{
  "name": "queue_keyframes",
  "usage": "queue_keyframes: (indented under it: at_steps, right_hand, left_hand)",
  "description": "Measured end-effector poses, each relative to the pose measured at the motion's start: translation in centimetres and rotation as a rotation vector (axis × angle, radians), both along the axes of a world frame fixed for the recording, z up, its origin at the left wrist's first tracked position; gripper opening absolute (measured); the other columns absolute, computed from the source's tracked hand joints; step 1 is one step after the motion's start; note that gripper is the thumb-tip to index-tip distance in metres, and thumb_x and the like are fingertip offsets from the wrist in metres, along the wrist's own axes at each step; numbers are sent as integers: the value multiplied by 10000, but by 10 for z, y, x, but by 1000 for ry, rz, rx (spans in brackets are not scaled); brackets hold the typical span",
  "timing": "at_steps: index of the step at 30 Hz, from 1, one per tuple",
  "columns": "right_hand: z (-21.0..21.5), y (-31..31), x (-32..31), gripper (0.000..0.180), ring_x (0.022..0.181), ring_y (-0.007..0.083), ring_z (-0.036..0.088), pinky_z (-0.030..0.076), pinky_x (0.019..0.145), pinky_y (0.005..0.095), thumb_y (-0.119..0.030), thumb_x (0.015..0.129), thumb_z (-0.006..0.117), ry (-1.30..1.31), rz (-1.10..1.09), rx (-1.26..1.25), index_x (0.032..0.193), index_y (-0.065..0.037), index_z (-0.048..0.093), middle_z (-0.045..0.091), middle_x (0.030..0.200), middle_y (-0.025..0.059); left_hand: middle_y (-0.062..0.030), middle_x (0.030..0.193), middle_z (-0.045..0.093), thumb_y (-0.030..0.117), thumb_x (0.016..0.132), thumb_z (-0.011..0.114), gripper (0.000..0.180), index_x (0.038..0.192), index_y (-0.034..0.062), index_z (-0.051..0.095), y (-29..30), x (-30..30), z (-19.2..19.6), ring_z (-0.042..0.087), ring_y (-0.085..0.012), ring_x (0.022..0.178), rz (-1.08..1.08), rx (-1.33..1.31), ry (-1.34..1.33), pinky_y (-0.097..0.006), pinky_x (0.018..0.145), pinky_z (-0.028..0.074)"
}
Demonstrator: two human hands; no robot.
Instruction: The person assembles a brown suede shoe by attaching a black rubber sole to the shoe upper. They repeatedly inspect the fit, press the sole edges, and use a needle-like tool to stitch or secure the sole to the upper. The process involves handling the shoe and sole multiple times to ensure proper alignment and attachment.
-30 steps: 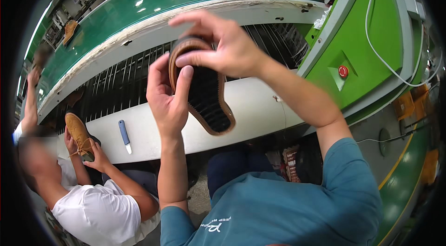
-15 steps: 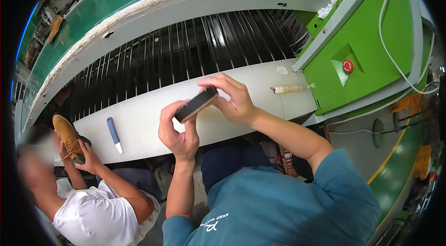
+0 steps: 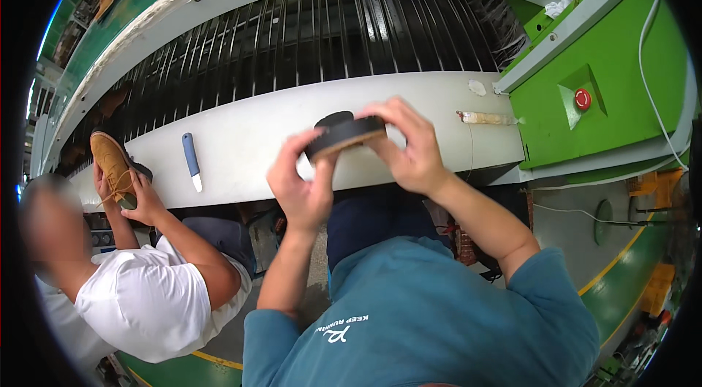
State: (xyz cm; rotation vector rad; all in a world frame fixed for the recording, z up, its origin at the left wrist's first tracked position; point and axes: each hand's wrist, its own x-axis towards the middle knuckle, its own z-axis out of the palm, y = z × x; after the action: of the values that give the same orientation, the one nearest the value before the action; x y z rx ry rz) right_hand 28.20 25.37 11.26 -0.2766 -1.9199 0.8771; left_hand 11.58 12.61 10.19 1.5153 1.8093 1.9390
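Observation:
Both my hands hold a black shoe sole [image 3: 344, 140] with a tan lower edge above the white bench. My left hand [image 3: 301, 181] pinches its left end between thumb and fingers. At the right end, the fingers of my right hand [image 3: 411, 147] curl over the top while the thumb sits below. A dark rounded part shows behind the upper edge; I cannot tell whether it belongs to the same sole. A knife [image 3: 191, 160] with a blue handle lies on the bench, left of my hands.
On my left a co-worker in a white shirt holds a tan lace-up shoe [image 3: 117, 167]. Beyond the white bench [image 3: 248, 120] runs a row of dark rollers [image 3: 307, 36]. A wrapped stick-like piece [image 3: 486, 118] lies near the green machine panel [image 3: 607, 94] with its red button [image 3: 582, 99].
The view has shifted, moving the bench and machine within the picture. The sole has turned from a steep slant to nearly level, with both hands still gripping its ends.

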Motion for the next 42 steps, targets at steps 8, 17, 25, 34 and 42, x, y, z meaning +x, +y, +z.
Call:
queue_keyframes:
  at_steps: [8, 17, 25, 34, 42]
  right_hand:
    - [43, 19, -28, 375, 825, 118, 711, 571, 735, 281, -288, 1063, 808, 197, -161, -151, 1280, 7, 728, 764, 977, 76]
    - [43, 19, -27, 336, 813, 163, 707, 574, 750, 316, -279, 1083, 776, 155, -257, 31, 1239, 14, 721, 760, 979, 100]
    - [41, 23, -26, 387, 853, 89, 668, 536, 767, 257, -311, 1119, 735, 87, -50, -337, 1246, 52, 777, 772, 973, 45]
    - [-34, 84, -51, 411, 919, 73, 687, 550, 804, 245, -353, 1122, 727, -7, -10, -659, 1270, 27, 787, 797, 1037, 24]
    - [-122, 371, 29, 646, 1153, 393, 746, 564, 1050, 480, -542, 1123, 567, -839, -807, 9, 1361, 42, 709, 761, 1249, 300]
  left_hand:
    - [-72, 991, 805, 104, 975, 892, 335, 1237, -36, 736, 47, -9, 60, 743, -99, 831, -70, 155, -15, -238, 745, 598]
    - [-91, 1001, 820, 134, 999, 873, 376, 1301, -48, 745, 51, -7, 53, 759, -109, 835, -55, 233, 36, -251, 741, 613]
    - [-7, 937, 761, 157, 1074, 794, 300, 1269, -70, 767, 48, -16, 49, 646, -44, 792, -157, 120, -260, -194, 701, 503]
    - [-39, 1008, 791, 207, 1062, 815, 321, 1223, -68, 778, 113, -56, -24, 705, -68, 900, -241, -114, -487, -216, 819, 560]
    - [-97, 981, 814, 240, 1059, 816, 358, 1183, -89, 747, 156, -111, -102, 752, -97, 849, -297, -256, -649, -226, 766, 598]
